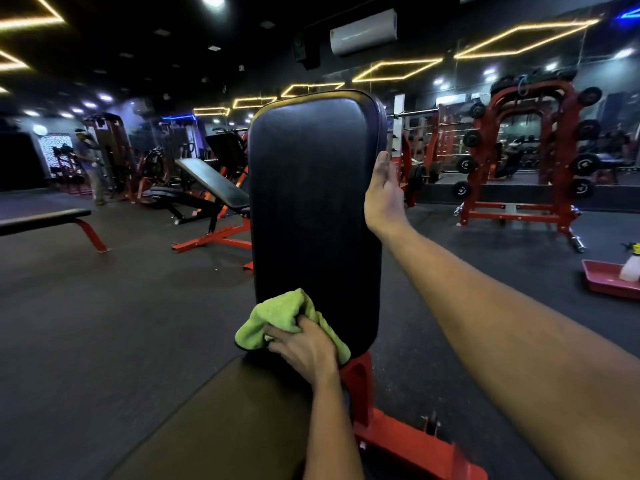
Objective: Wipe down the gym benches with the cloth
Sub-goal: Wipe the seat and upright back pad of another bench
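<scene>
Fingers (281, 336) of left hand (304, 351) clutch cloth (277, 313) on backrest (311, 202); right hand (384, 199), arm outstretched, grips edge.

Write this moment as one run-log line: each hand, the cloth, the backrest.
left hand: grips green cloth against backrest, low | right hand: holds backrest's right edge | phase: wiping backrest

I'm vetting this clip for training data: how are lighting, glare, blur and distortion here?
Head view: dim gym, lit by ceiling spots and yellow light strips; faint sheen along the backrest top edge; left hand and cloth sharp; distant person at left soft; wide-angle stretch enlarges the right forearm and bows the edges.
</scene>
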The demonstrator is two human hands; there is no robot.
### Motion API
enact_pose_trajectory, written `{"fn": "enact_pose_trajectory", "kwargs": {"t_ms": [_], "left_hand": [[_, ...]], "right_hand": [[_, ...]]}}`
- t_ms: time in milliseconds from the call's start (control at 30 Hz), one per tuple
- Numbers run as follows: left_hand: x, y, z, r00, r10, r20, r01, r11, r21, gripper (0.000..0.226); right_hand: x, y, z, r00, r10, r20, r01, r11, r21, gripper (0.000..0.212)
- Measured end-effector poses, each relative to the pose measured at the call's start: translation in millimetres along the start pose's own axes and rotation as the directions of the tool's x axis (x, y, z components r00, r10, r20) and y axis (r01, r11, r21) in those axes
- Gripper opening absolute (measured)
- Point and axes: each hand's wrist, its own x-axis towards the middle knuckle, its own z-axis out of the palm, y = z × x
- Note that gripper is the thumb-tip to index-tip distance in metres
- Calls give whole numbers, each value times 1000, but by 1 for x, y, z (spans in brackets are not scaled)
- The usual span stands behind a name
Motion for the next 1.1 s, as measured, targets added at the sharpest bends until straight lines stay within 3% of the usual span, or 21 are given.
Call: {"fn": "enact_pose_trajectory", "kwargs": {"t_ms": [100, 167, 233, 267, 333, 400, 467, 567, 633, 700, 767, 867, 967, 1033, 1100], "left_hand": [[-3, 4, -17, 999, 50, 0, -50, 999, -5, 46], [2, 11, -37, 996, 94, -4, -94, 996, -12, 36], [13, 17, -55, 993, 117, 14, -117, 993, -17, 35], [16, 23, -66, 988, 151, 26, -150, 989, -17, 35], [22, 32, -84, 967, 246, 73, -244, 969, -27, 35], [26, 45, -97, 921, 367, 133, -361, 930, -69, 36], [30, 65, -109, 883, 442, 156, -419, 894, -160, 36], [32, 99, -118, 797, 537, 277, -499, 843, -202, 42], [33, 116, -119, 673, 583, 456, -578, 798, -168, 46], [35, 124, -117, 535, 609, 585, -617, 755, -222, 50], [38, 123, -112, 423, 621, 660, -635, 723, -273, 68], [46, 127, -111, 299, 595, 746, -701, 667, -251, 87], [61, 140, -111, 281, 634, 720, -743, 619, -254, 78], [68, 158, -104, 324, 733, 598, -839, 515, -177, 67], [71, 183, -94, 308, 809, 501, -887, 434, -156, 62]], "right_hand": [[2, -7, -12, 987, 111, 112, -101, 991, -86, 65], [0, -9, -16, 993, 94, 70, -79, 977, -196, 63], [-15, -5, -18, 985, -140, -103, 85, 905, -417, 52], [-27, -3, -17, 931, -327, -165, 213, 850, -482, 45], [-50, 0, -9, 823, -555, -124, 466, 783, -412, 28], [-63, 3, 3, 864, -484, 139, 503, 831, -236, 10], [-79, 2, 15, 856, -245, 455, 372, 904, -213, 13], [-97, -1, 26, 777, -66, 626, 155, 984, -89, 23], [-100, -6, 29, 795, -104, 597, 89, 995, 55, 21], [-99, -15, 29, 819, -136, 557, 115, 991, 74, 29], [-94, -24, 25, 847, -176, 501, 244, 967, -73, 32], [-78, -46, 13, 883, -215, 417, 345, 900, -267, 6], [-59, -78, 2, 901, -251, 354, 371, 867, -332, 23], [-41, -101, -3, 909, -277, 311, 387, 840, -382, 27], [-18, -123, -6, 917, -305, 256, 393, 804, -447, 30]]}}
